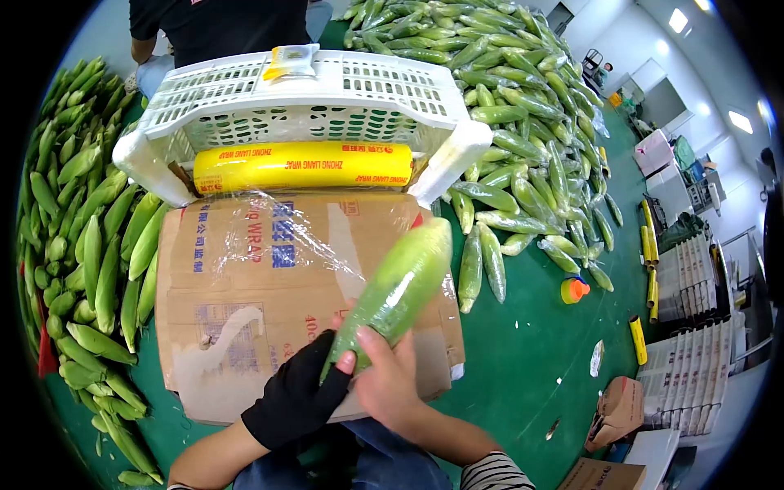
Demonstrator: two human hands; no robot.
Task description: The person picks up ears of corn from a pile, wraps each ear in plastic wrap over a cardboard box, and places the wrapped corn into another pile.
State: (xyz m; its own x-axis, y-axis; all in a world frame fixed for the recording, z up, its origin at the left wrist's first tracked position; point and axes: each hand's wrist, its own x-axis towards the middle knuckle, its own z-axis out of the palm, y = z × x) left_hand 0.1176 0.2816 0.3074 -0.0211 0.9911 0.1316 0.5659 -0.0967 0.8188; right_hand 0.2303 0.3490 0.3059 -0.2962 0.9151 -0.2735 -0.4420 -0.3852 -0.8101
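Note:
An ear of corn [398, 282] in its green husk, with shiny clear film around it, is held tilted over the cardboard [220, 286]. My left hand [298, 388], in a black fingerless glove, is closed around its lower end. Bare and also closed on that end, my right hand [389, 377] has its thumb along the husk. Beyond the cardboard, a yellow roll of plastic wrap [302, 166] lies across a white plastic crate [392, 88]. Some clear film stretches from the roll over the cardboard. Part of each hand's fingers is hidden behind the corn.
Unwrapped corn [98, 269] is heaped on the left. A large pile of film-wrapped corn [523, 155] spreads at the back right. A small yellow packet [291, 62] rests on the crate. An orange-capped bottle [575, 290] is on the green floor. Another person [224, 33] is behind the crate.

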